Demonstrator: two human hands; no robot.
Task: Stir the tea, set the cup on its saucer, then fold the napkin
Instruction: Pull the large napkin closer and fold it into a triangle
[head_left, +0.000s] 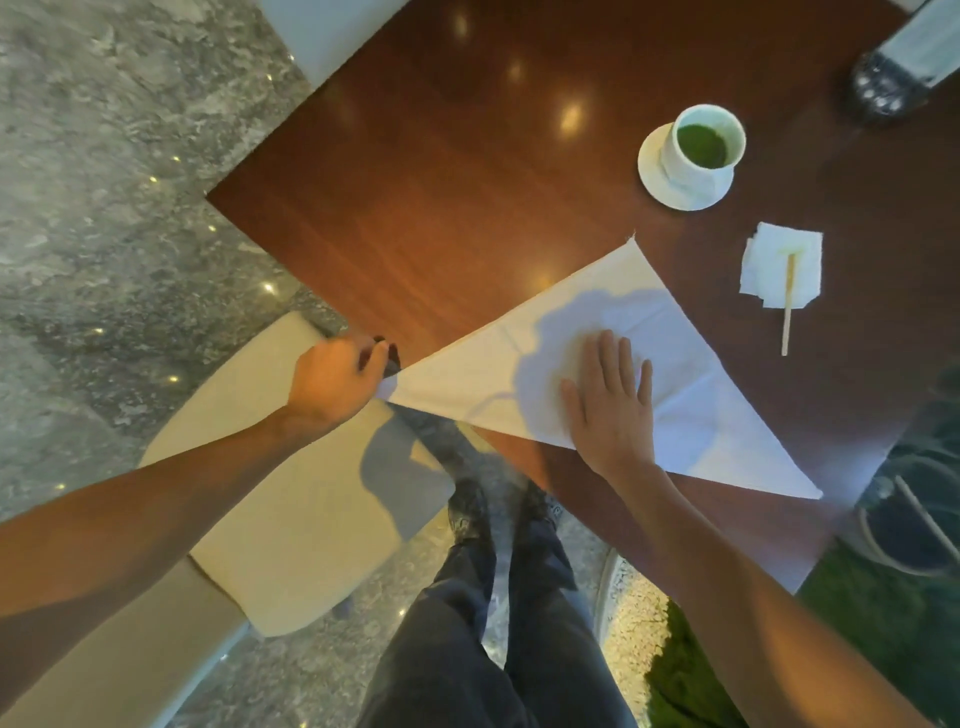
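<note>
A white cloth napkin (691, 384) lies as a large triangle on the dark wooden table (441, 182), its left tip hanging past the table edge. My left hand (332, 382) pinches that left tip. My right hand (608, 405) lies flat, fingers spread, on the middle of the napkin. At the far right a white cup (706, 143) of green tea stands on its white saucer (652, 171). A wooden stirrer (788, 306) rests partly on a small white paper tissue (769, 260) to the right of the napkin.
A cream chair seat (270, 519) stands below my left arm, beside the table edge. My legs and shoes are on the marbled floor underneath. A dark-based glass object (883, 85) stands at the table's far right corner. Green turf and a wire basket lie at lower right.
</note>
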